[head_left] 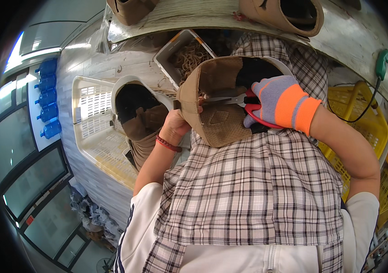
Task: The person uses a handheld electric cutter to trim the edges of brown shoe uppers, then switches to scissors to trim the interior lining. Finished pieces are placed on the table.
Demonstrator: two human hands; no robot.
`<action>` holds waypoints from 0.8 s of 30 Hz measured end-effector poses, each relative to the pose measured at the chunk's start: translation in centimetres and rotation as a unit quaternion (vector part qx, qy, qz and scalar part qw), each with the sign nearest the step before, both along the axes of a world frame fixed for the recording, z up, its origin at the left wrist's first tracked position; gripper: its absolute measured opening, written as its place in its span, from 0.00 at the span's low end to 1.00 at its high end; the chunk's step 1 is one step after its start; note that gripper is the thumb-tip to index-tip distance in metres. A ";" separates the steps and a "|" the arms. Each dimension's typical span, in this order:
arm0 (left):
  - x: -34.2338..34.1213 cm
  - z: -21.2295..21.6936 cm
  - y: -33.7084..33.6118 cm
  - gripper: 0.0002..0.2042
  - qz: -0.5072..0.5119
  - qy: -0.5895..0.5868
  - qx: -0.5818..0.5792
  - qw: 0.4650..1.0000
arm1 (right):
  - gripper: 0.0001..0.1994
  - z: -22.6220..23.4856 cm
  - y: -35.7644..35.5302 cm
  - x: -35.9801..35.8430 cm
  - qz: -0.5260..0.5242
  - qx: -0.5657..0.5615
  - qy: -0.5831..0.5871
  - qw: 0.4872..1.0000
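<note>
A brown cap (213, 123) rests over my lap, its hollow side toward me, showing a dark inner panel and a mesh-like part. At its left edge, my left hand (178, 123), bare with a red bracelet at the wrist, grips the fabric; some fingers are hidden behind and inside the cap. My right hand (278, 102) wears a grey-purple glove with an orange cuff and is closed around red-handled scissors (235, 100). Their metal blades point left inside the cap, close to my left fingertips.
Stacked brown caps (141, 111) with pale edges sit in a white-yellow basket (91, 136) at left. A white bin (161, 57) of brown scraps stands ahead, below a worn table (339, 50) holding more brown caps (300, 18). A yellow crate (360, 102) and hanging green corded device (383, 63) are at right.
</note>
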State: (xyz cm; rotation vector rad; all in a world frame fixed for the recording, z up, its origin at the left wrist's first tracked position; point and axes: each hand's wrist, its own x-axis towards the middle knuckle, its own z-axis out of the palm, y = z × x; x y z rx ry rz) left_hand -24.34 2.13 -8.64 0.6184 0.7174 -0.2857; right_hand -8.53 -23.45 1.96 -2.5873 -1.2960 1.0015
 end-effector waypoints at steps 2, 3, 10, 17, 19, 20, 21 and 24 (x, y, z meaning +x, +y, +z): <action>0.0 0.1 0.0 0.13 -0.010 -0.016 -0.009 1.000 | 0.26 0.6 0.3 0.2 0.003 -0.021 0.014 1.000; 0.0 0.0 0.0 0.13 -0.014 -0.016 -0.009 1.000 | 0.26 0.8 0.4 0.2 0.003 -0.031 0.023 0.999; -0.4 -1.3 0.4 0.13 -0.022 -0.009 0.015 1.000 | 0.27 1.8 1.0 0.4 0.010 -0.073 0.041 0.996; -0.8 -2.2 1.0 0.12 -0.037 -0.023 -0.021 0.999 | 0.20 0.6 0.1 0.4 0.010 0.042 -0.080 0.996; -0.7 -2.7 1.1 0.17 -0.033 -0.025 -0.046 0.998 | 0.18 1.0 -0.4 0.7 0.056 0.127 -0.176 0.975; -0.6 -3.0 1.2 0.20 -0.031 -0.026 -0.058 0.997 | 0.18 1.3 -0.4 0.7 0.068 0.117 -0.194 0.972; -0.7 -2.8 1.4 0.20 -0.032 -0.024 -0.056 0.998 | 0.18 1.3 -0.3 0.6 0.085 0.115 -0.210 0.967; -0.9 -2.2 1.6 0.20 -0.036 -0.021 -0.054 0.998 | 0.16 1.2 0.2 0.5 0.112 0.081 -0.244 0.960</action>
